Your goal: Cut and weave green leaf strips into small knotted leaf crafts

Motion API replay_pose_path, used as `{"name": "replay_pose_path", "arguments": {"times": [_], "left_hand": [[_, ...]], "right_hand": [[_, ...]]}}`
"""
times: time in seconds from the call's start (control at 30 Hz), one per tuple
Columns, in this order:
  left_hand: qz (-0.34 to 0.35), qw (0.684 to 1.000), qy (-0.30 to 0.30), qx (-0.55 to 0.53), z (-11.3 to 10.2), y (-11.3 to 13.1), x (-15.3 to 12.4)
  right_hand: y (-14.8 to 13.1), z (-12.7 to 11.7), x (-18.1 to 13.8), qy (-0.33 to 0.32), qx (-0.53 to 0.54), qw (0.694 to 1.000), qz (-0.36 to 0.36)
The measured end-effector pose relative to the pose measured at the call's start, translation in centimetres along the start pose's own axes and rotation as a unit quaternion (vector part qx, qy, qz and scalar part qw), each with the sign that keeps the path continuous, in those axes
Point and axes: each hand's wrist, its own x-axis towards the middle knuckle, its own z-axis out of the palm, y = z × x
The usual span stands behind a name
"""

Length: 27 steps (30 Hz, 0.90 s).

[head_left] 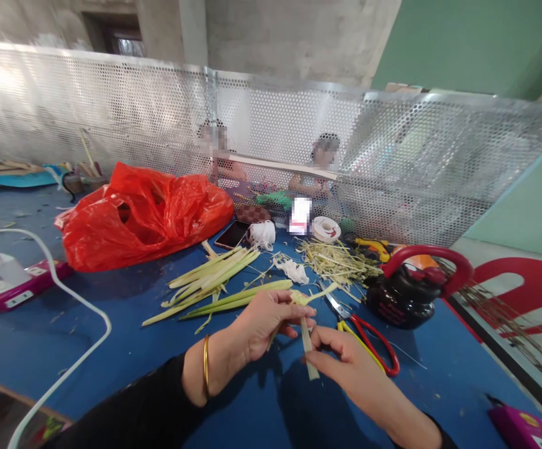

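Observation:
My left hand, with a gold bangle at the wrist, pinches a small bundle of pale green leaf strips over the blue table. My right hand holds the lower part of a flat leaf strip that hangs down from that bundle. Just beyond my left hand lies a pile of long green and yellowish leaf strips. Scissors with red handles lie right of my hands, with a yellow-handled tool partly behind my right hand.
A red plastic bag sits at the back left. A dark kettle, a trimmings heap, white thread and a tape roll stand beyond my hands. A perforated metal screen closes the far edge; two people sit behind it.

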Motion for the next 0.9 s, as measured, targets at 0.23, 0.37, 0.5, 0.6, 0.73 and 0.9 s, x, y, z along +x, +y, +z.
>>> {"name": "replay_pose_path", "arguments": {"times": [0.23, 0.37, 0.5, 0.6, 0.73, 0.9], "left_hand": [[0.002, 0.999, -0.030, 0.040, 0.2, 0.5, -0.6], [0.019, 0.996, -0.062, 0.068, 0.2, 0.1, -0.7], [0.030, 0.996, -0.057, 0.068, 0.1, -0.3, -0.4], [0.036, 0.996, -0.032, 0.077, 0.1, -0.8, -0.2], [0.032, 0.995, -0.005, 0.091, 0.3, -1.0, -0.1], [0.016, 0.990, -0.048, 0.134, 0.8, -0.2, -0.7]], "right_hand": [[0.0, 0.4, -0.3, -0.094, 0.032, 0.995, 0.005], [1.3, 1.5, 0.5, -0.011, 0.159, 0.987, 0.002], [1.8, 2.3, 0.7, 0.043, 0.087, 0.995, 0.007], [1.7, 2.6, 0.3, 0.067, -0.005, 0.998, -0.022], [1.1, 2.3, -0.7, 0.068, -0.156, 0.979, -0.111], [0.3, -0.2, -1.5, 0.310, -0.263, 0.889, -0.212]]}}
